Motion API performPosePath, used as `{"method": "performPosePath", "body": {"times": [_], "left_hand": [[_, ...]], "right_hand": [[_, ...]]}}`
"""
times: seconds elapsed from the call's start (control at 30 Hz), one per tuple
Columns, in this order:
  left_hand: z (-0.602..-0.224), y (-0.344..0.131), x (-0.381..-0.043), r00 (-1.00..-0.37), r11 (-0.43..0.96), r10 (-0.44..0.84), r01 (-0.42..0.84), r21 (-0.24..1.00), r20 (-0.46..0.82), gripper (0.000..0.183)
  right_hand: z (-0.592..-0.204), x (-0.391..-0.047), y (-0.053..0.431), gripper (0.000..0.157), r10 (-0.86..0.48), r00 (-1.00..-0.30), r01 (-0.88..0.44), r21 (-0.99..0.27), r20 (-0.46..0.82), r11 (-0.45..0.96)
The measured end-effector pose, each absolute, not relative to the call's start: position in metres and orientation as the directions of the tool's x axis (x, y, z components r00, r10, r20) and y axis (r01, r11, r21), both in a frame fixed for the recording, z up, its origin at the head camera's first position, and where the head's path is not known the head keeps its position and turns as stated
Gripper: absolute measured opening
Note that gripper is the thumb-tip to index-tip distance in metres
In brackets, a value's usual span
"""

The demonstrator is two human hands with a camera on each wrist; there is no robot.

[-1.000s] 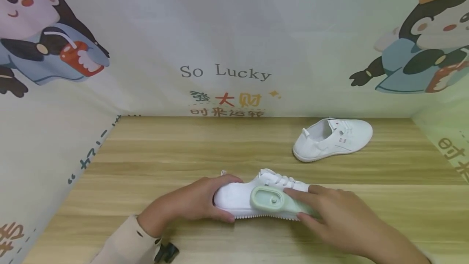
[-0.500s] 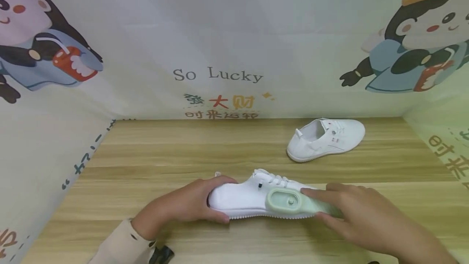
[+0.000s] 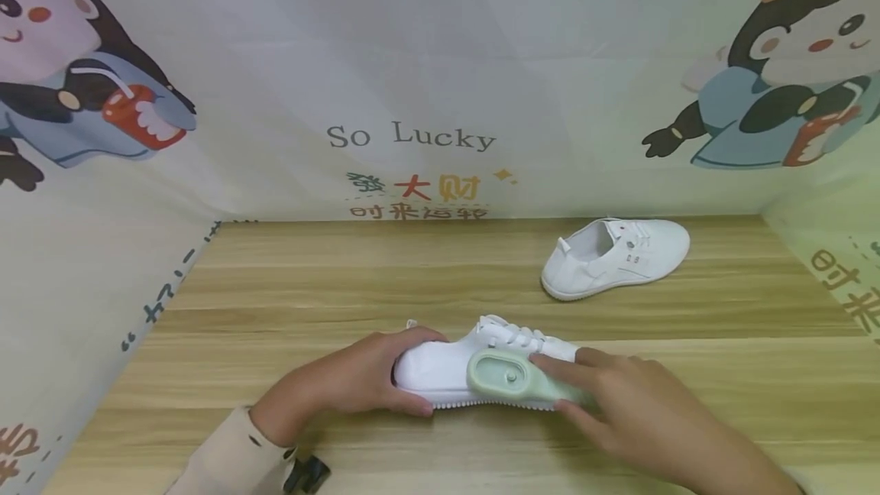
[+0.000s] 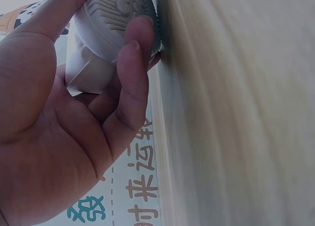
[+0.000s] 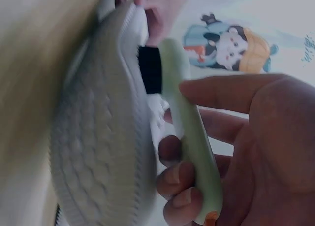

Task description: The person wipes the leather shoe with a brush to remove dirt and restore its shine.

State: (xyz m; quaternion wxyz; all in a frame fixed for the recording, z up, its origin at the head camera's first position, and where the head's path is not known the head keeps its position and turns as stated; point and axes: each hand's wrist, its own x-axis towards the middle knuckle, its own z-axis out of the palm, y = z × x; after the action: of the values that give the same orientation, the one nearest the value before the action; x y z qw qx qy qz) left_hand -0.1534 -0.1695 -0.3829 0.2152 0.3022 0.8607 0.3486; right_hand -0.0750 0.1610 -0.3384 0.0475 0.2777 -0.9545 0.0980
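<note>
A white lace-up shoe (image 3: 433,373) lies tipped on its side near the front of the wooden surface, its textured sole (image 5: 93,152) facing my body. My left hand (image 3: 371,373) grips its heel, thumb and fingers curled round the back, as the left wrist view also shows. In my right hand (image 3: 639,411) is a pale green brush (image 3: 498,374), held by its handle with the index finger laid along the back. Dark bristles (image 5: 150,70) touch the shoe's side just above the sole edge. Part of the toe is hidden behind the right hand in the head view.
A second white shoe (image 3: 619,258) stands at the back right of the wooden surface (image 3: 344,266). Printed cloth walls (image 3: 412,59) enclose the back and both sides. Beside my left sleeve sits a small black object (image 3: 307,474).
The brush slid right toward the toe by half a second ago, then came back left along the shoe's side. My left hand keeps its grip on the heel. The view shifted slightly.
</note>
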Motion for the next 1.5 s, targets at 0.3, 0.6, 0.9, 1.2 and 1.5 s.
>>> {"method": "performPosePath", "body": {"times": [0.3,0.6,0.9,1.2,1.5], "left_hand": [[-0.386,-0.169,-0.156,-0.722,0.569,0.676,0.383,0.728,-0.149,0.071],[-0.387,-0.172,-0.153,-0.738,0.591,0.657,0.376,0.713,-0.155,0.073],[-0.387,-0.173,-0.152,-0.738,0.584,0.657,0.366,0.724,-0.157,0.072],[-0.385,-0.172,-0.152,-0.736,0.583,0.661,0.383,0.716,-0.145,0.074],[-0.383,-0.171,-0.154,-0.729,0.585,0.664,0.368,0.723,-0.166,0.073]], "right_hand": [[-0.34,-0.074,0.155,0.051,-0.494,-0.853,-0.516,-0.126,0.171,0.847],[-0.333,-0.079,0.166,0.047,-0.495,-0.859,-0.51,-0.137,0.129,0.849],[-0.326,-0.082,0.176,0.043,-0.487,-0.867,-0.498,-0.156,0.105,0.853],[-0.328,-0.081,0.173,0.043,-0.51,-0.85,-0.527,-0.18,0.132,0.831],[-0.331,-0.081,0.174,0.043,-0.507,-0.848,-0.528,-0.168,0.152,0.832]]}}
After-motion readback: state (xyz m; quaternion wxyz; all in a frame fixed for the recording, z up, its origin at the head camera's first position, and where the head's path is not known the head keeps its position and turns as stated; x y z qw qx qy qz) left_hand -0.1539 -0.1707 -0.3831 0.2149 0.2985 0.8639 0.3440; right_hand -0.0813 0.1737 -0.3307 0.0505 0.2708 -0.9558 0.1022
